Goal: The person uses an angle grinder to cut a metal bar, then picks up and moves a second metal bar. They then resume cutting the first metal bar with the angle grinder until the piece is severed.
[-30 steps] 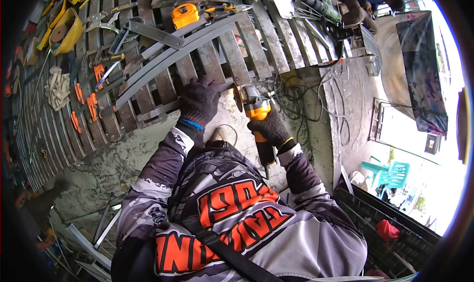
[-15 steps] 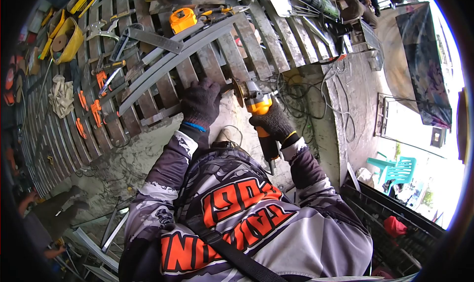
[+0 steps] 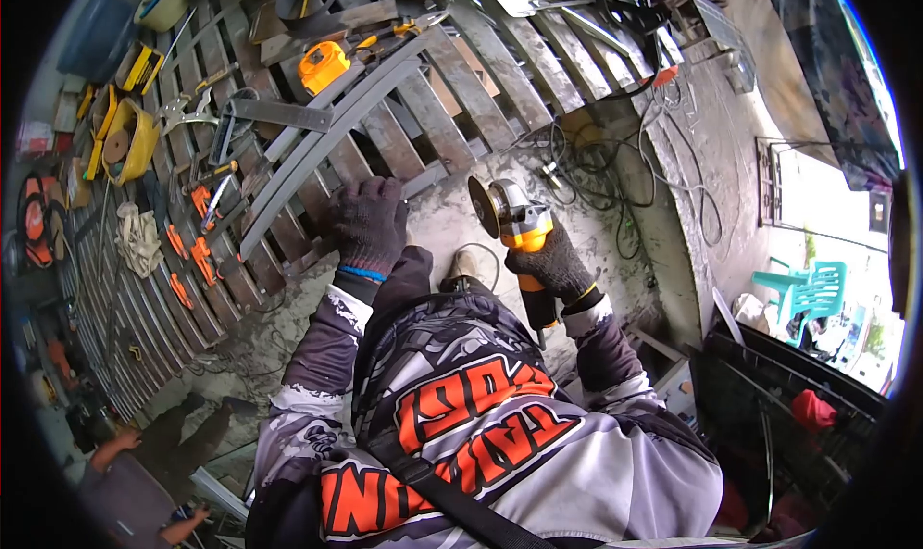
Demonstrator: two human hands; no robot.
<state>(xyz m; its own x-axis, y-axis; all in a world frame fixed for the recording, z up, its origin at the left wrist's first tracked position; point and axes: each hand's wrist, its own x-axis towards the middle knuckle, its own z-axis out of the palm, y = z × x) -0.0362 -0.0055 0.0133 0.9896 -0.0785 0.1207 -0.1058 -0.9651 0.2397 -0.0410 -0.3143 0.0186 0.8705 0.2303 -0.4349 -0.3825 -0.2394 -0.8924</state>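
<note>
My right hand [image 3: 550, 265], in a dark knitted glove, is wrapped round the body of a yellow and black angle grinder [image 3: 524, 224]. The grinder's disc faces the slatted metal table [image 3: 442, 107] and stands apart from its edge. At that edge, my gloved left hand [image 3: 371, 224] rests with its fingers bent over a slat; whether something small is under them is hidden. Long grey metal bars [image 3: 327, 145] lie across the slats just beyond the left hand. An orange tape measure [image 3: 323, 66] and a metal square [image 3: 279, 114] are farther back.
Orange clamps [image 3: 202, 261], a cloth [image 3: 139, 239] and a yellow pouch [image 3: 130, 142] lie on the table's left part. Cables [image 3: 615, 174] trail on the right. Another person [image 3: 135, 486] is at lower left. A green chair [image 3: 812, 291] stands at right.
The grinder in my right hand has moved away from the table edge, slightly right and down. My left hand has shifted slightly left. The view has turned a little.
</note>
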